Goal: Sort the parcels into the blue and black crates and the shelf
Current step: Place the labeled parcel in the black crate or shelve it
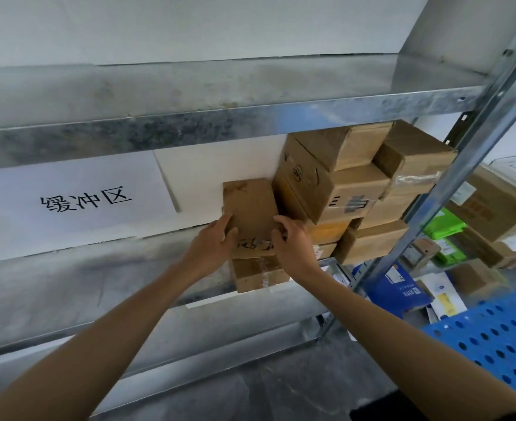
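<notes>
The task looks to be well under way but not finished. On the left, a paper sign with printed characters hangs at the back of the metal shelf, and the board in front of it is bare. Toward the middle, the left hand and the right hand hold one parcel between them. The left hand's fingers curl round the parcel's left edge and the right hand's fingers curl round its right edge. The parcel rests on, or just above, a smaller box that stands on the shelf, so this placement seems nearly done, though neither hand has let go.

To the right, a stack of boxes fills the end of the same shelf, which suggests several parcels have been sorted. Further right, more packets lie loose beyond the shelf post, so there is probably work left. The blue crate shows only a corner, and its contents are hidden. No black crate is in view.

The parcel is a flat, brown cardboard box with worn corners. It is tilted up toward the wall and has dark handwriting near its front edge.
</notes>
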